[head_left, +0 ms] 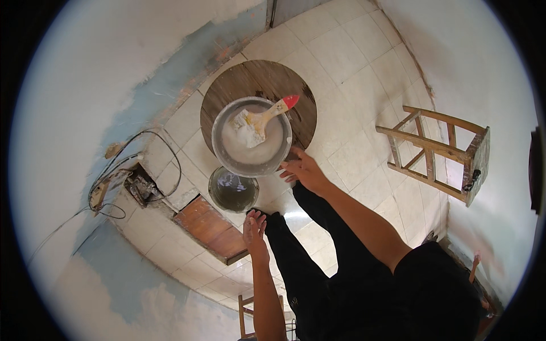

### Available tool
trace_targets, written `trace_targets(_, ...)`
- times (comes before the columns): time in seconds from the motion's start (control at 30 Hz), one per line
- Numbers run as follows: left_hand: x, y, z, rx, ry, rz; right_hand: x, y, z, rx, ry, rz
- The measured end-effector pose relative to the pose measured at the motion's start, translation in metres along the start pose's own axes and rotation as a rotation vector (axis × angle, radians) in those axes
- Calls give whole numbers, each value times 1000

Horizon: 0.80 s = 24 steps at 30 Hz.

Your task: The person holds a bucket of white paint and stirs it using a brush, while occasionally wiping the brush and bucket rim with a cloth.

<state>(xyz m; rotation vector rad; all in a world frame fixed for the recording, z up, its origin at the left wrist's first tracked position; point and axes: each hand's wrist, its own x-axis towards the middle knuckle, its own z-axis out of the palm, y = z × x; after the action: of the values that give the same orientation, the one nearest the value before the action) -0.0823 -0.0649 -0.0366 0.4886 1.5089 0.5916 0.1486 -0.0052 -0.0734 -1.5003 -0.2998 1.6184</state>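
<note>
A grey metal pot point(222, 152) of milky white liquid stands on a round wooden board. Across it rests a wide paintbrush point(272, 113), its bristles caked white and its handle red-tipped, leaning over the far right rim. My right hand point(305, 171) is at the pot's near right side, fingers apart beside the rim; whether they touch it I cannot tell. Lower and to the left, my left hand point(255, 232) is raised with its fingers loosely extended, holding nothing. Just beyond it sits a round container of dark greenish water point(233, 192), partly under the pot's near edge in view.
The round board point(301, 85) lies over pale floor tiles. At right, a wooden stool point(435, 149) lies near the wall. Loose black cables point(170, 145) and an open wall box point(142, 184) are at left, near a reddish-brown panel point(209, 227). Another wooden seat point(245, 312) shows below.
</note>
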Motion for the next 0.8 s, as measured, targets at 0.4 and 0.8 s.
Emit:
trace_targets(0.4,-24,8,13,26,39,-22,12,6,31,242,-128,135)
trace_targets(0.8,-32,15,28,-32,83,8,21,2,5,-75,-80,-27)
